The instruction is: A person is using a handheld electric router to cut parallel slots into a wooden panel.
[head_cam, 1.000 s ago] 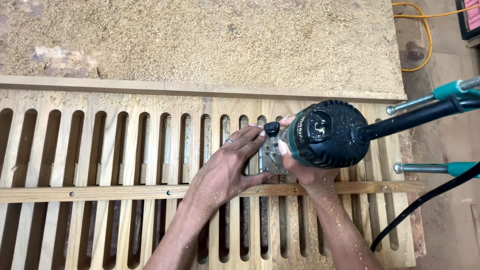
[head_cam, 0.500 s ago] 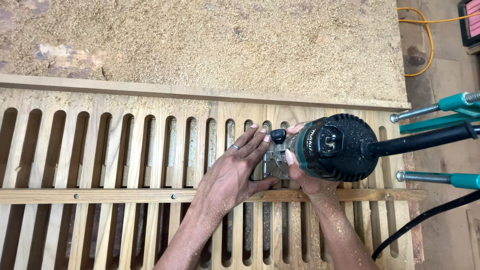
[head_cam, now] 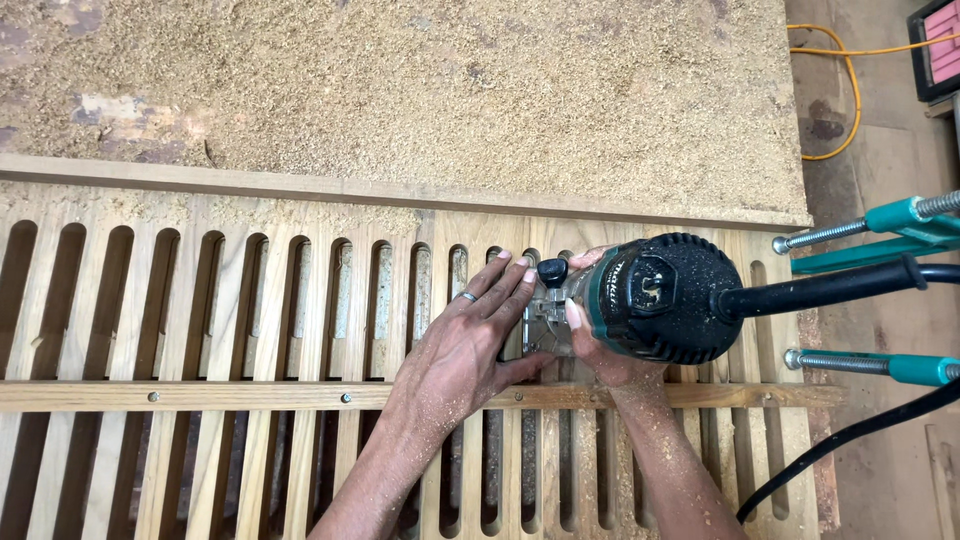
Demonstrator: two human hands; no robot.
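Head view: my left hand (head_cam: 465, 345) lies flat, fingers spread, against the router (head_cam: 640, 298) base; my right hand (head_cam: 610, 350) grips the router on the slotted panel (head_cam: 230, 330).

Right hand (head_cam: 600, 345) mostly behind router (head_cam: 655, 297)

One view only, from a head-worn camera, looking almost straight down. Close enough to fill most of the picture with the slotted wooden panel (head_cam: 250, 330) and the sawdust-covered board (head_cam: 450, 90) beyond it. Both forearms entering from the bottom edge, left hand (head_cam: 470, 340) and right hand (head_cam: 600, 340) near centre. A strip of floor (head_cam: 880, 100) along the right edge.
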